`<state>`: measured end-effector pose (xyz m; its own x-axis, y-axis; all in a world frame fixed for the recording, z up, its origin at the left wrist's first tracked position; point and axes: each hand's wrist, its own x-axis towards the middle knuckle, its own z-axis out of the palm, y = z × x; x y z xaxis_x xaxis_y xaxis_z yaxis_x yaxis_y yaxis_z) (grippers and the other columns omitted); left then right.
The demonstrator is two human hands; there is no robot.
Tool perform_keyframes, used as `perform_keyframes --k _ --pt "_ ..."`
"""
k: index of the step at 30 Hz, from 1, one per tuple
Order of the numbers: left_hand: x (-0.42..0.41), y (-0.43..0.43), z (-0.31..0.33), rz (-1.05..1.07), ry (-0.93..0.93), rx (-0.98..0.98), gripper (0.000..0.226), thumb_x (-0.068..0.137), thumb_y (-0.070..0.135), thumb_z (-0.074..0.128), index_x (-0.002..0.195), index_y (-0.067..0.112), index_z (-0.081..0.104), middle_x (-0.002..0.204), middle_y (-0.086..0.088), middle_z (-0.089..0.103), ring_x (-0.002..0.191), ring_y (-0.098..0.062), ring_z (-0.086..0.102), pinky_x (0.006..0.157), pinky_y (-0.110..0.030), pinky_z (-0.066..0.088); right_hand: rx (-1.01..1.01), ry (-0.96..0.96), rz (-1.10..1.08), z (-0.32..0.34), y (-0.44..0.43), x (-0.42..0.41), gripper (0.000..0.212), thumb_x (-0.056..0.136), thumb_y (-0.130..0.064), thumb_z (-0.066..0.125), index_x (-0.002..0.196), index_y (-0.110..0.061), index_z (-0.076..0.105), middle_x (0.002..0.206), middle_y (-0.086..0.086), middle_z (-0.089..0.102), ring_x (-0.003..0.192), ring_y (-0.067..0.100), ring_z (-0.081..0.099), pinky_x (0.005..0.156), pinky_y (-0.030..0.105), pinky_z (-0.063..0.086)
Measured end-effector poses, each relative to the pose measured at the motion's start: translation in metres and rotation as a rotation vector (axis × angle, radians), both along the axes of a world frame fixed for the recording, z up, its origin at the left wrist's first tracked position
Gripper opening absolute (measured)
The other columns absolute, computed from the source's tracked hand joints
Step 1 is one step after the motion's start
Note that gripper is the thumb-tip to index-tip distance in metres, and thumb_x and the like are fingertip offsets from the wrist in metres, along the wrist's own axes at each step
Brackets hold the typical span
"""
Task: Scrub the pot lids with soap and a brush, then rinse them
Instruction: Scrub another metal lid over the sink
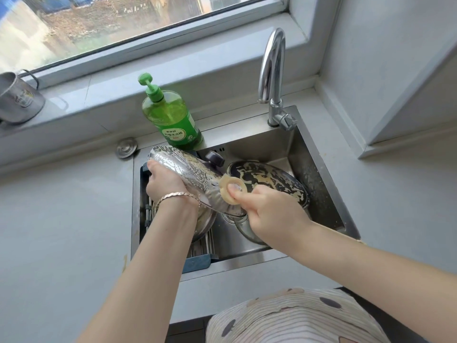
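The grey worktop (61,219) carries a steel sink (314,169) set under the window, and all the washing-up is inside that sink. The biggest piece in play is the glass lid (183,169), held tilted above the sink's left half, its face filmed with suds and its dark knob (214,159) pointing away toward the back wall. Right of it, leaning in the sink, is a black round piece (269,179) streaked with foam; whether it is a lid or a pan I cannot tell. More metal and glass ware lies under both wrists. The green soap bottle (170,120) stands on the back rim, just left of the tap (272,70), which runs no water. The left hand (165,184) has its grip curled round the lid's near-left edge, steadying it. The right hand (272,214) has its grip closed round the brush (225,191), whose cream ring handle sits against the lid's right edge. So the lid lies left and slightly ahead of the brush, and scrubbing strokes would likely run leftward across its face; rinsing seems not yet begun.
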<state>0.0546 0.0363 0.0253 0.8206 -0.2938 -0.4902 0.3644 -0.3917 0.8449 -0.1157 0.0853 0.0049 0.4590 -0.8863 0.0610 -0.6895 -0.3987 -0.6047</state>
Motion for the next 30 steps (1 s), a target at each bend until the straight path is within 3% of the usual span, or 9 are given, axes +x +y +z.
perform_keyframes --k 4,9,12,15,17,20,23,27,30 --pt "-0.003 -0.005 0.007 0.064 0.031 -0.037 0.056 0.093 0.048 0.039 0.121 0.003 0.060 0.123 -0.015 0.062 0.109 -0.031 0.060 0.091 -0.040 0.051 -0.168 -0.061 -0.005 0.002 0.004 0.010 0.053 0.064 -0.005 0.056 0.113 -0.021 0.069 0.060 -0.002 0.037 0.041 0.016 0.026 0.036 0.021 0.025" --pt "-0.006 -0.001 0.004 0.044 -0.004 -0.019 0.053 0.094 0.048 0.038 0.109 0.005 0.064 0.092 -0.007 0.067 0.080 -0.025 0.062 0.078 -0.033 0.052 0.006 0.063 0.016 -0.003 -0.003 -0.002 0.050 0.092 -0.018 0.034 0.138 -0.035 0.042 0.080 0.000 0.039 0.070 0.027 0.046 0.059 0.031 0.033" --pt "-0.012 -0.001 0.005 0.024 0.016 -0.039 0.053 0.094 0.048 0.039 0.111 0.004 0.064 0.103 -0.013 0.068 0.094 -0.031 0.065 0.084 -0.039 0.053 0.011 -0.110 0.026 0.007 -0.003 0.010 0.053 0.084 -0.021 0.034 0.132 -0.032 0.052 0.074 -0.002 0.041 0.062 0.024 0.043 0.054 0.031 0.033" --pt "0.000 0.000 0.005 0.013 0.038 -0.061 0.055 0.093 0.049 0.041 0.113 0.002 0.062 0.074 -0.002 0.058 0.071 -0.022 0.060 0.076 -0.037 0.056 0.019 -0.214 0.055 -0.009 -0.001 -0.005 0.045 0.086 -0.013 0.045 0.128 -0.025 0.056 0.068 -0.002 0.046 0.058 0.021 0.046 0.048 0.031 0.035" --pt "0.005 0.005 0.005 -0.040 0.069 -0.104 0.043 0.093 0.049 0.043 0.093 0.010 0.063 0.076 0.002 0.058 0.066 -0.013 0.058 0.065 -0.027 0.052 0.227 -0.295 -0.040 -0.024 -0.007 -0.025 0.037 0.094 -0.017 0.049 0.129 -0.030 0.052 0.083 -0.001 0.063 0.077 0.018 0.058 0.065 0.033 0.047" --pt "-0.003 0.012 0.006 -0.186 0.056 -0.181 0.037 0.091 0.050 0.046 0.073 0.020 0.058 0.081 0.000 0.068 0.073 -0.015 0.065 0.076 -0.034 0.055 0.529 -0.266 -0.217 -0.035 -0.022 -0.039 0.033 0.095 -0.031 0.051 0.128 -0.034 0.054 0.125 -0.007 0.061 0.119 0.013 0.054 0.098 0.028 0.042" --pt "-0.021 0.017 0.010 -0.320 -0.067 -0.197 0.042 0.095 0.045 0.043 0.063 0.018 0.050 0.059 0.002 0.056 0.054 -0.014 0.056 0.063 -0.030 0.050 0.515 -0.353 -0.192 -0.020 -0.023 -0.026 0.034 0.095 -0.023 0.053 0.129 -0.029 0.054 0.129 -0.012 0.056 0.122 0.003 0.048 0.103 0.022 0.038" --pt "-0.028 0.019 0.012 -0.335 -0.078 -0.191 0.041 0.095 0.043 0.044 0.066 0.014 0.050 0.060 0.003 0.053 0.052 -0.009 0.055 0.058 -0.024 0.049 0.576 -0.472 -0.167 -0.013 -0.017 -0.026 0.034 0.093 -0.025 0.056 0.127 -0.027 0.055 0.127 -0.015 0.054 0.121 -0.003 0.045 0.101 0.013 0.036" --pt "-0.030 0.025 0.004 -0.368 -0.060 -0.139 0.041 0.095 0.043 0.046 0.065 0.015 0.050 0.061 0.003 0.055 0.057 -0.012 0.056 0.062 -0.026 0.050 0.529 -0.413 -0.174 -0.009 -0.012 -0.019 0.034 0.095 -0.020 0.054 0.128 -0.028 0.055 0.127 -0.010 0.058 0.121 0.004 0.050 0.103 0.022 0.039"
